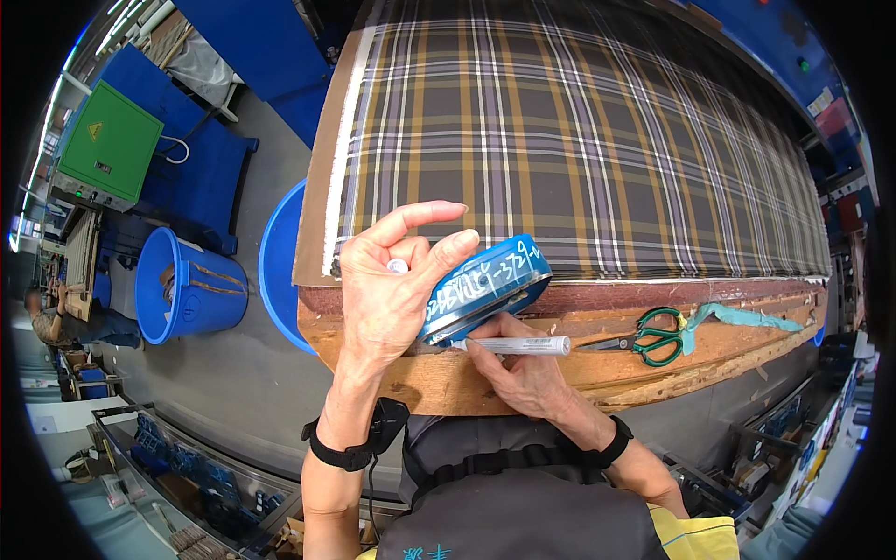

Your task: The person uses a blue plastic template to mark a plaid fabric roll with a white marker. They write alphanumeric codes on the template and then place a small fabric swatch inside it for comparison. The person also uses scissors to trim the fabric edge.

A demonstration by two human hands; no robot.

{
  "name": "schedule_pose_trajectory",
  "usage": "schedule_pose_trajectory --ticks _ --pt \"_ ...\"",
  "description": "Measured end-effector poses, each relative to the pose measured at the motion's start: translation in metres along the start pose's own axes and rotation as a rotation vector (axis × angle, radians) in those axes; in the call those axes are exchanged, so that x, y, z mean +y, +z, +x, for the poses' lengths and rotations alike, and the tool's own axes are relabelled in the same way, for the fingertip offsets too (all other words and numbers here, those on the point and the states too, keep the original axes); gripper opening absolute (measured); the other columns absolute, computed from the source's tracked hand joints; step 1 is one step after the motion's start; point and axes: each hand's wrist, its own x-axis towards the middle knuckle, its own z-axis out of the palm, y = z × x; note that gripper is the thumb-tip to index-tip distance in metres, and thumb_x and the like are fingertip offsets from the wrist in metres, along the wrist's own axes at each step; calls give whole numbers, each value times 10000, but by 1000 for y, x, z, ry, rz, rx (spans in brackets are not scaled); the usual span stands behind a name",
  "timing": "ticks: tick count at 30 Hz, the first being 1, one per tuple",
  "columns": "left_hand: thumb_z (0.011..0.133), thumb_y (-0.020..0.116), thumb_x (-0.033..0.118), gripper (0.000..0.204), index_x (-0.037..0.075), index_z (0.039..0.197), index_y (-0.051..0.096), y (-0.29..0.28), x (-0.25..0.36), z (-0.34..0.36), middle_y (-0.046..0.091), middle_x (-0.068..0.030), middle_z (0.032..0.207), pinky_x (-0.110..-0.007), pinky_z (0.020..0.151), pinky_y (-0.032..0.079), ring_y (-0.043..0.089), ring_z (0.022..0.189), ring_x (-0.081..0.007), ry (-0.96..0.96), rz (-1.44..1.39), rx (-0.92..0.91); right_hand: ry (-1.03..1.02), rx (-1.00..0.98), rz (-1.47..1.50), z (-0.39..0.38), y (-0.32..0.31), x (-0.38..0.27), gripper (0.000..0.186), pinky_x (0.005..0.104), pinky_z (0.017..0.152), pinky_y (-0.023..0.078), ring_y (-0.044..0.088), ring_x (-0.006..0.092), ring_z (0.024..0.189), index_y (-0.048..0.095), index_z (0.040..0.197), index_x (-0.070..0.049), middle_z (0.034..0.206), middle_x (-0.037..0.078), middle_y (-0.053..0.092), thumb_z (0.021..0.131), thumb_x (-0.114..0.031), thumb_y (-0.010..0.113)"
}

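My left hand (385, 294) is raised at the table's front edge, index finger and thumb apart. Its other fingers curl around a small white cap (399, 266), of which only the round end shows. A blue rounded thing (495, 275) with white handwriting and a shiny metal-like rim sits tilted between my hands, behind the left thumb; its exact kind is unclear. Lower down, my right hand (523, 369) grips a white marker (523, 345) between thumb and fingers, its left end close under the blue thing. Whether either hand also supports the blue thing is hidden.
Plaid fabric (560, 140) covers the table beyond its wooden front edge (439, 387). Green-handled scissors (653, 338) and a turquoise cloth strip (737, 317) lie at the right. On the left are blue bins (201, 289), a green electrical box (110, 145) and a distant person (70, 317).
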Motion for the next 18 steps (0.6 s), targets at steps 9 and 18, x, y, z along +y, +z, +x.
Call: schedule_pose_trajectory --ticks 9,18 --pt "830 766 106 302 -15 1091 672 1 2 -1 440 105 496 -168 455 230 318 475 38 -9 0 7 -22 1 -2 1 2 2 145 321 606 470 572 187 670 584 894 11 762 92 589 893 -116 654" --pt "829 767 105 302 -16 1088 671 1 2 -1 435 107 501 -167 459 231 316 484 40 -7 12 6 -11 -2 -7 0 1 1 142 317 592 468 571 175 659 584 892 5 765 87 590 892 -119 653"
